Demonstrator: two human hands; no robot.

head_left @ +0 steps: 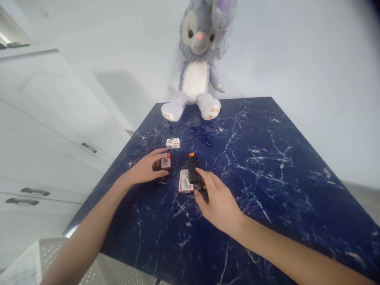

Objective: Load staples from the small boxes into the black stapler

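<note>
My left hand [147,168] reaches around a small red-and-white box [166,160], its thumb at the near side and fingers over the far side and top. My right hand [218,200] has thumb and index finger at the right side and near end of a black stapler [192,168] with an orange tip; the other fingers are partly hidden. The stapler overlaps the right edge of a flat white-and-red printed packet [184,182] on the table. Just beyond my left fingertips stands a small white box [173,143] with dark printed pictures.
The dark blue marble-patterned table [252,166] spreads around both hands. A grey plush toy [196,79] sits at its far edge against the wall. White cabinets [59,130] with dark handles stand to the left. A white perforated surface [118,273] shows below the near edge.
</note>
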